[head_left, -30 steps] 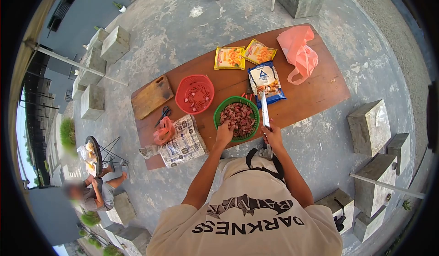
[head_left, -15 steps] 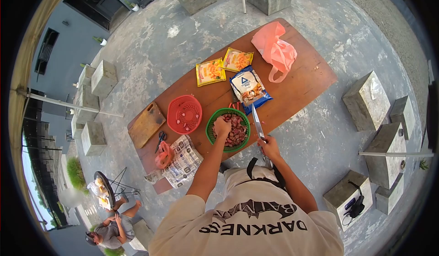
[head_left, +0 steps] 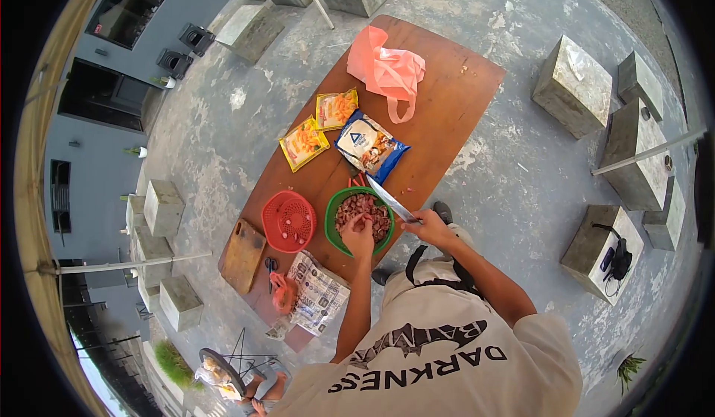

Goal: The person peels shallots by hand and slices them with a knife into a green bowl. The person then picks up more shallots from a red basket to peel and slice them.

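1. Green basket (head_left: 330,225) stands near the person's edge of the tabletop (head_left: 454,96), with the cut meat (head_left: 378,210) in it.
2. Left hand (head_left: 358,234) reaches over the basket's near side to the meat, fingers bent; whether they pinch a piece, I cannot tell.
3. Right hand (head_left: 426,227) grips the knife (head_left: 389,198) by its handle, the blade slanting across the basket's right side, tip toward the blue packet (head_left: 370,147).
4. Beyond the basket, the blue packet lies close to two yellow packets (head_left: 304,144); the pink bag (head_left: 387,70) sits farther off.
5. Left of the green basket, just beside it, is the red basket (head_left: 274,212), with a few pale pieces (head_left: 286,241) at the bottom.
6. Past that come the board (head_left: 243,257), scissors (head_left: 271,266), a small orange bag (head_left: 284,293) and newspaper (head_left: 316,294).
7. Concrete blocks (head_left: 573,85) stand around on the floor, well apart from the tabletop.
8. The left hand and wrist cover part of the meat; the right hand hides most of the knife's handle.
9. Red handles (head_left: 358,180) behind the green basket are partly hidden, their tool hard to make out.
10. At lower left, another person (head_left: 274,389) is largely cut off by the wearer's shirt (head_left: 447,365).
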`<state>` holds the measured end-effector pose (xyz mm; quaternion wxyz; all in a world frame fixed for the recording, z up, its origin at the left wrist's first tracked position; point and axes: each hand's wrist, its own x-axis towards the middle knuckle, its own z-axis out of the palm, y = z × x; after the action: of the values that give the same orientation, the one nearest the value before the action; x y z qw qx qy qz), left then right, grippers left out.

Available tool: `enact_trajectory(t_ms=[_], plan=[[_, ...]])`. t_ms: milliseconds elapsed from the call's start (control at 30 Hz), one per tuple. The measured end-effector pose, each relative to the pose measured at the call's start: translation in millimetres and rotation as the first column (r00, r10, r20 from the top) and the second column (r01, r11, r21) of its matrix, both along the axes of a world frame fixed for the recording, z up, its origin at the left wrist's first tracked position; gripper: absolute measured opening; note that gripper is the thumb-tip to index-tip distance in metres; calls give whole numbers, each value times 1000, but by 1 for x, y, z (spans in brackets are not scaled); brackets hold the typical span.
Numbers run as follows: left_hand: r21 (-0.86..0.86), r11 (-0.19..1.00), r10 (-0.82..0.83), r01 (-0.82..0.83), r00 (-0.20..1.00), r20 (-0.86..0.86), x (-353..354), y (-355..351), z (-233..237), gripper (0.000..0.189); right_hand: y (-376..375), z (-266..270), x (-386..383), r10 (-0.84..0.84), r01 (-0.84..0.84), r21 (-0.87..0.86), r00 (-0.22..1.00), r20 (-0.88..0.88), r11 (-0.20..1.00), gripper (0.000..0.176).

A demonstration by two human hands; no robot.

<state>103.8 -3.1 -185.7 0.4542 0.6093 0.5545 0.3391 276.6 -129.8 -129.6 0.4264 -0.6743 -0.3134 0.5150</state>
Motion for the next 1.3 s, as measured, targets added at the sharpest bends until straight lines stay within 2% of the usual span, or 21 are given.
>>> enact_trajectory(t_ms=[67,133,200,267,300,333,400,433,467,533,567,600,667,800,867,900,967,1067,1133,1200,1300], plan=[[80,993,-87,85,996,29,6,-21,38,16,15,-18,-11,73,-73,5,996,54,997,32],[115,989,-101,89,989,107,5,-32,44,19,30,-10,-24,1,-10,228,999,39,974,33],[187,958,-202,219,973,-109,4,-43,66,22,37,6,-24,76,-90,182,994,83,979,31],[175,962,-185,210,971,-148,-5,-44,69,25,41,9,-23,168,-180,147,981,95,973,29],[118,975,-182,187,982,-55,-9,-44,67,24,43,5,-27,136,-154,259,987,87,954,27],[59,984,-171,169,984,39,-12,-45,65,24,43,1,-28,161,-178,259,983,85,949,27],[26,994,-110,109,992,65,-22,-43,64,23,51,3,-29,200,-176,262,977,-67,949,23],[-88,993,-64,80,984,167,-27,-42,65,22,54,17,-24,258,-257,155,966,9,954,23],[-200,978,-12,67,964,265,-32,-40,66,20,59,16,-26,273,-271,164,962,11,948,23],[-204,978,27,48,937,349,-39,-40,70,21,66,11,-32,147,-165,414,986,77,895,24],[-217,975,52,47,901,432,-42,-41,71,22,69,5,-32,210,-247,317,967,145,916,29],[-210,977,55,41,899,434,-45,-41,75,22,71,4,-35,216,-254,323,965,148,912,29],[-337,940,173,49,783,598,-51,-43,82,26,73,2,-43,153,-149,186,988,-4,971,37],[-367,930,236,19,735,636,-56,-44,86,28,73,-5,-43,242,-246,50,967,81,968,43],[-364,931,256,-2,716,650,-55,-45,91,26,72,-21,-47,213,-206,182,977,-21,962,40],[-361,932,256,-4,713,653,-54,-46,94,26,72,-12,-46,217,-210,185,976,-18,960,40],[-372,928,275,-16,703,656,-54,-46,99,25,68,30,-48,280,-202,269,914,-293,942,38],[-309,950,234,-43,752,616,-54,-45,104,25,62,61,-50,410,-301,312,828,-383,901,47],[-258,965,204,-54,773,601,-57,-44,103,24,61,66,-53,445,-324,355,827,-345,877,52],[-210,976,176,-62,794,581,-57,-43,105,22,62,57,-57,481,-371,480,868,-126,795,52],[-176,983,151,-60,806,572,-52,-41,110,20,62,55,-55,472,-361,416,858,-201,834,50]])
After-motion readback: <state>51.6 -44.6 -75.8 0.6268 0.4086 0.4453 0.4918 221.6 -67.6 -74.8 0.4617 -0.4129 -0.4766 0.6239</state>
